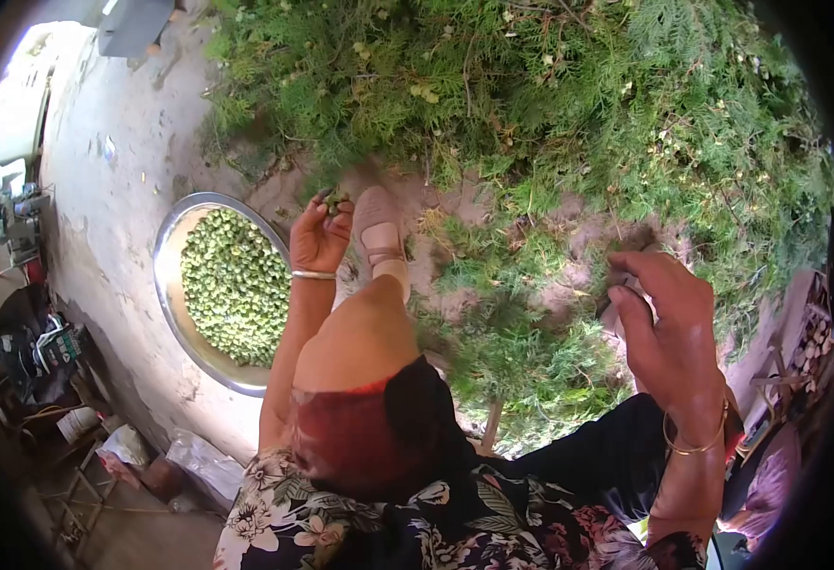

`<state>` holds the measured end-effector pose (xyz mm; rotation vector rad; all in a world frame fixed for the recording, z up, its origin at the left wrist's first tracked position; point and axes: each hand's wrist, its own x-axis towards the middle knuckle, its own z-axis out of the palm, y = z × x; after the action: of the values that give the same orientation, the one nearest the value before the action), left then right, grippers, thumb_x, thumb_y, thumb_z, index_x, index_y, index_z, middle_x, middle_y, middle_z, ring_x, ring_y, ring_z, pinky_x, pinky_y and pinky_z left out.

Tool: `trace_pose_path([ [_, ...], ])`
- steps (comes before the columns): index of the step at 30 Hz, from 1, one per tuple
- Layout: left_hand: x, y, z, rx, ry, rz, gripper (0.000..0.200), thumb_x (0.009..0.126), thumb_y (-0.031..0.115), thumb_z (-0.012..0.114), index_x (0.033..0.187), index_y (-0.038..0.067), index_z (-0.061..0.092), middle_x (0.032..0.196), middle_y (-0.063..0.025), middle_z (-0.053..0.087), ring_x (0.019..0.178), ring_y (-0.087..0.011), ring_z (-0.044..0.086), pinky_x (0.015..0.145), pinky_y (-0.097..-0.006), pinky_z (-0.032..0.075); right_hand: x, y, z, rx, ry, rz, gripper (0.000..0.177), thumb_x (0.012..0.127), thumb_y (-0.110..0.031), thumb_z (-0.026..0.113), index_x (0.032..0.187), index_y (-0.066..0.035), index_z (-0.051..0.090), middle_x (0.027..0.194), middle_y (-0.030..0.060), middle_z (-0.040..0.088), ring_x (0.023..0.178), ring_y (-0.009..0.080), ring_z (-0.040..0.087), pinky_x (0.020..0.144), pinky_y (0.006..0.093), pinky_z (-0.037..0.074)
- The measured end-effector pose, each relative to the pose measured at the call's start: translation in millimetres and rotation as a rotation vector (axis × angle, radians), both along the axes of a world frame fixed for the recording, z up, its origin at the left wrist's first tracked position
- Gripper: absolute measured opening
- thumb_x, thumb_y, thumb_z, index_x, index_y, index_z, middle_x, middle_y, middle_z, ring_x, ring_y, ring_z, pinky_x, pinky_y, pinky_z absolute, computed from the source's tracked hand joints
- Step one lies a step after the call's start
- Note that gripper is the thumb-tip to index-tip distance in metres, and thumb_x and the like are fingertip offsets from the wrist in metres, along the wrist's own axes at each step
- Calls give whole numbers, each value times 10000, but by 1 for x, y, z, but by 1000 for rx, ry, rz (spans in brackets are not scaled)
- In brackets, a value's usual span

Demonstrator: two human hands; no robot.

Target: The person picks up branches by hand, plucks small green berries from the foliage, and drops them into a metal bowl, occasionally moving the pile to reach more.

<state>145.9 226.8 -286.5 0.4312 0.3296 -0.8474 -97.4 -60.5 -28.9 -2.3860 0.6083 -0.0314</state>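
My left hand (320, 239), with a silver bangle at its wrist, pinches a few small green cones (334, 203) between thumb and fingertips. Beside it stands a round metal basin (163, 285) heaped with small green cones (234, 290). On the other side, my right hand (669, 328) is raised over cut green branches (540, 337). Its thumb and index finger are apart, and I see nothing held in it; the other fingers are partly hidden. A thin gold bangle circles that wrist.
A large pile of leafy conifer branches (493, 85) covers the ground ahead and to the right. My shoe (377, 214) and bent knee sit between the hands. Bags (203, 461) and household clutter lie at lower left. A grey box (134, 27) stands at upper left.
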Motion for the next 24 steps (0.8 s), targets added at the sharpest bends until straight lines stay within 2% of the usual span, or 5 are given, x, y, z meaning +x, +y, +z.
trace_pose_path([
  [5, -10, -30, 49, -121, 33, -89, 328, 877, 53, 496, 1143, -138, 467, 1232, -306, 464, 1172, -438, 438, 986, -460, 446, -3, -2, -1, -26, 35, 89, 206, 773, -50, 606, 962, 27, 580, 850, 202, 603, 807, 389, 572, 714, 438, 457],
  [10, -20, -76, 132, -258, -141, -318, 513, 947, 255, 462, 1246, -154, 386, 1274, -303, 443, 1221, -465, 394, 1032, -513, 363, -4, 1, -6, -43, -67, 126, 250, 772, -84, 619, 985, 34, 561, 823, 215, 590, 785, 397, 573, 686, 452, 459],
  [13, -26, -107, 192, -77, -274, -655, 677, 968, 476, 291, 1293, -112, 378, 1309, -252, 438, 1225, -463, 394, 1033, -501, 351, 1, 7, -5, 204, -313, 80, 309, 741, -103, 677, 978, 50, 552, 829, 215, 595, 696, 404, 576, 621, 432, 476],
  [18, -58, -153, 264, -36, -324, -908, 697, 967, 506, 252, 1290, -94, 399, 1283, -234, 470, 1204, -432, 436, 1024, -502, 359, 8, 10, 11, 162, -571, -81, 267, 727, -69, 670, 952, 32, 568, 790, 212, 580, 659, 378, 578, 586, 417, 473],
  [24, -95, -183, 296, 208, -535, -928, 376, 968, 249, 449, 1136, -78, 528, 1119, -196, 580, 991, -285, 611, 832, -375, 527, -4, -11, 17, -7, -547, -103, 53, 720, -3, 625, 706, 9, 576, 682, 170, 586, 646, 342, 602, 584, 410, 487],
])
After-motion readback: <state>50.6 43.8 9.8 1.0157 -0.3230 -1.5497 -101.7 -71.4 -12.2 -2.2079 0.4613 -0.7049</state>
